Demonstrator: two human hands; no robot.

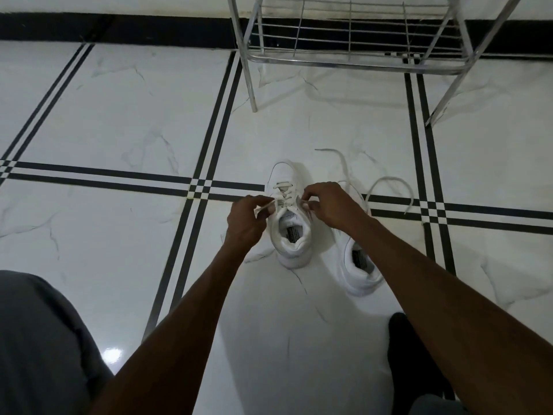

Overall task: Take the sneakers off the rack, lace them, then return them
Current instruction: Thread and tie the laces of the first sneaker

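Two white sneakers stand on the tiled floor, toes pointing away from me. The left sneaker (289, 235) has its lace threaded through several eyelets. My left hand (247, 221) pinches one lace end at the sneaker's left side. My right hand (330, 206) pinches the other lace end at its right side. The right sneaker (360, 269) is partly hidden under my right forearm. Its loose lace (389, 187) trails over the floor beyond it.
A metal wire shoe rack (353, 59) stands further ahead against the wall, its lowest shelf bare. The floor is white marble tile with black stripes (206, 163). My knee in grey cloth (42, 339) is at the lower left, a dark foot (402, 348) at the lower right.
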